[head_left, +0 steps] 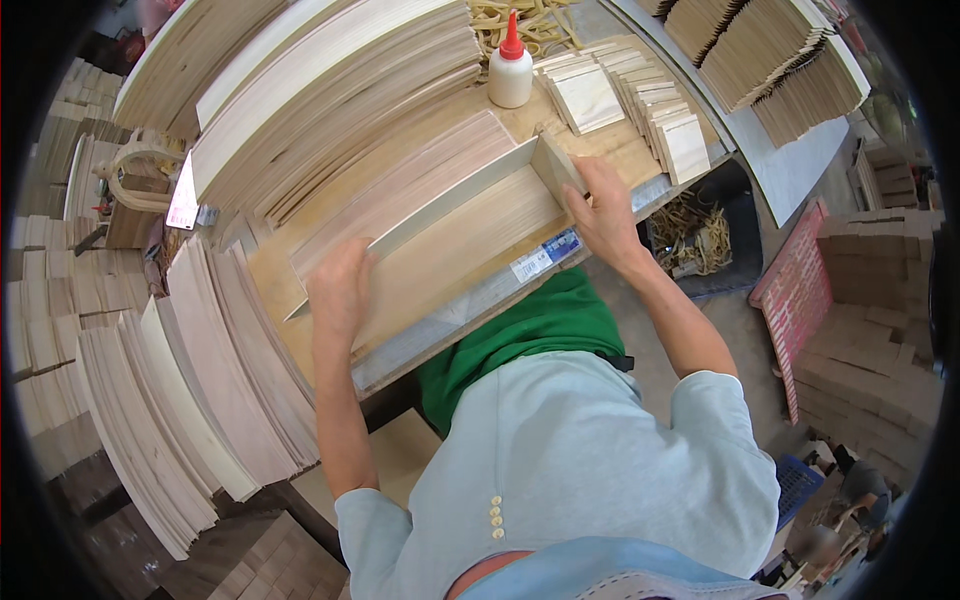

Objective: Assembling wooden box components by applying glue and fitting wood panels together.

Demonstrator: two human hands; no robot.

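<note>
A long thin wooden board [455,192] stands on its edge across the workbench. Toward its left end my left hand [340,288] is closed around it, with the fingertips partly hidden. At the far right end a short wooden panel [556,172] meets the board at a corner. My right hand [604,208] pinches this panel, thumb on the near side. Behind the standing board, a pale flat wooden sheet [420,178] lies on the bench. Past the corner, a white glue bottle [511,78] with a red nozzle stands upright.
Tall stacks of long boards [330,95] rise at the back left, and more boards [215,350] lie to the left. Small wooden panels [588,98] sit at the back right. Below the bench's right edge is a dark bin [715,265] of wood strips, near a pink crate [795,290].
</note>
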